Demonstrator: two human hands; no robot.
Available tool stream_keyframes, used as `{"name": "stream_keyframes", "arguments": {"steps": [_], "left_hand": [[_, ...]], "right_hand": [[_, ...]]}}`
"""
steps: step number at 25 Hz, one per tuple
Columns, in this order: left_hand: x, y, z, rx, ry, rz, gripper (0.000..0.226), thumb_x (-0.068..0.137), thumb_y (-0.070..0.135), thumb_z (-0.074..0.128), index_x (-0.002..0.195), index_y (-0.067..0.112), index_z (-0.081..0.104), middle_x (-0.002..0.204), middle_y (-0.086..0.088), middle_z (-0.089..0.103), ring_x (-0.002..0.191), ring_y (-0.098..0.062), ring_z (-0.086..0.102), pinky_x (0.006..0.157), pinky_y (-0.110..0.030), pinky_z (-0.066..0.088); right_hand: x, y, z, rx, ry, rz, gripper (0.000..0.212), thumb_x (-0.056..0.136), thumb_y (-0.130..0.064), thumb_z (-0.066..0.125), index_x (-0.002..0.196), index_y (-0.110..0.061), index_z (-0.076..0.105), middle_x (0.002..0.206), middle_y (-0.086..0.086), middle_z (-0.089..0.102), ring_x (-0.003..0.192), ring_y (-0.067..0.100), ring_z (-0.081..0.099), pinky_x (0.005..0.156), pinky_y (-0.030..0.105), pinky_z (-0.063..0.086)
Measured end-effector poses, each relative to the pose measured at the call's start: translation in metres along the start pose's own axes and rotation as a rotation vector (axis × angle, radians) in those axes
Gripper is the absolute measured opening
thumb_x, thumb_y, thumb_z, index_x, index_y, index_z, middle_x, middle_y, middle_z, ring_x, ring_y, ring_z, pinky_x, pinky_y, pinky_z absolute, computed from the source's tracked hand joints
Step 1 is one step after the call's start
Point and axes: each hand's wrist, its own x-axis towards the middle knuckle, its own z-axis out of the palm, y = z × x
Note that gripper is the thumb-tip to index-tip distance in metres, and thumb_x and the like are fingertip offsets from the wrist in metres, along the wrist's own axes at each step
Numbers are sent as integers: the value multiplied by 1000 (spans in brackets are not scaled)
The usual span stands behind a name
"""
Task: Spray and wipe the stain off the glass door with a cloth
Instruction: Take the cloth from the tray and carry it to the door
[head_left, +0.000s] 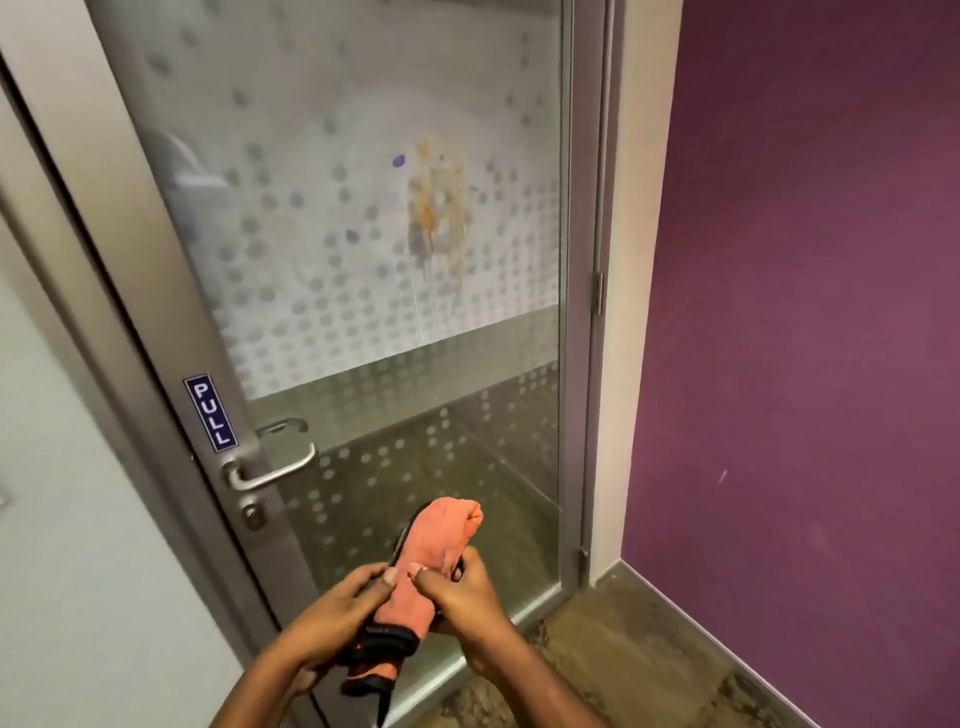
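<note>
nearest the camera, both forearms reach in from the bottom edge and meet low in front of the door. the left grip (332, 613) has its fingers curled round the lower part of an orange cloth (441, 535), thumb laid along its side. the right grip (462, 597) pinches the same cloth from the other side, thumb tip pressed on the fabric just beside the left thumb. the cloth is bunched into a roll that stands up from between the two grips, its rounded top tilted toward the glass. a black trim (382, 639) shows at its lower end, which hangs below the left grip. cloth and grips cover part of the lower clear pane; whether the cloth touches the glass i cannot tell.

beneath them lies a brownish speckled floor (623, 649). left of the cloth, and apart from it, a metal lever handle (275, 470) sits on the door frame with a keyhole (253, 514) under it and a blue "pull" sign (210, 413) above.

farther up, the glass door (493, 415) carries a frosted film with grey dots. the stain (439, 208), an orange and greyish smear, sits high on that film toward the right, well above the cloth. a thin drip line (417, 312) runs down from it. a hinge (597, 293) is on the right frame, and a purple wall (805, 312) stands to the right.
</note>
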Motion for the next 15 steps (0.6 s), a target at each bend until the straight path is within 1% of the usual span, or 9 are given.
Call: {"name": "stream_keyframes", "arguments": {"steps": [2, 5, 7, 8, 9, 10, 12, 13, 15], "left_hand": [[29, 17, 1, 5, 5, 39, 29, 95, 36, 55, 118, 19, 63, 116, -6, 69, 112, -19, 63, 105, -38, 47], [75, 42, 0, -64, 12, 56, 29, 91, 37, 62, 114, 20, 65, 113, -5, 70, 104, -16, 67, 92, -30, 53], [105, 59, 1, -26, 12, 79, 26, 87, 38, 68, 108, 22, 68, 112, -4, 71, 98, -13, 69, 83, -25, 54], [121, 68, 2, 57, 49, 94, 27, 85, 38, 70, 107, 21, 68, 111, -3, 72, 96, -12, 69, 78, -22, 52], [138, 79, 2, 166, 123, 115, 29, 85, 36, 71, 107, 17, 68, 110, -4, 71, 95, -13, 68, 77, -21, 51], [153, 92, 1, 273, 239, 140, 33, 85, 34, 72, 110, 13, 67, 110, -6, 70, 97, -17, 67, 79, -24, 50], [179, 123, -9, 417, 506, 232, 38, 87, 30, 70, 115, 5, 66, 114, -13, 68, 106, -26, 63, 89, -32, 48], [191, 142, -17, 495, 613, 318, 38, 88, 30, 68, 116, 4, 65, 117, -15, 66, 110, -29, 61, 93, -35, 46], [210, 181, -34, 683, 773, 509, 43, 90, 33, 64, 123, 5, 61, 127, -17, 58, 121, -32, 52, 102, -42, 43]], "right_hand": [[20, -15, -1, 50, 52, -30, 36, 84, -16, 73, 114, -16, 54, 109, 7, 71, 95, 21, 71, 74, 42, 61], [61, -31, -5, 131, 104, -64, 30, 87, -26, 70, 113, -17, 57, 108, 9, 72, 95, 23, 72, 78, 47, 60], [94, -39, -10, 179, 135, -64, 25, 91, -28, 65, 112, -17, 57, 105, 10, 73, 92, 24, 72, 70, 41, 61], [112, -42, -14, 190, 167, -50, 24, 92, -26, 63, 113, -15, 57, 103, 10, 73, 90, 25, 72, 66, 38, 59], [131, -43, -19, 193, 212, -26, 23, 92, -21, 61, 114, -13, 56, 102, 11, 73, 88, 26, 72, 64, 37, 58], [149, -45, -25, 195, 261, -1, 25, 91, -17, 59, 115, -11, 54, 102, 12, 71, 89, 27, 70, 64, 37, 58], [185, -51, -41, 202, 327, 35, 28, 90, -13, 57, 117, -12, 49, 107, 13, 67, 96, 29, 67, 67, 40, 57], [205, -55, -50, 208, 345, 42, 30, 89, -12, 56, 117, -14, 47, 108, 12, 65, 98, 29, 66, 67, 40, 56], [243, -63, -67, 209, 379, 51, 27, 88, -10, 56, 113, -16, 47, 106, 10, 64, 95, 27, 65, 64, 38, 55]]}}
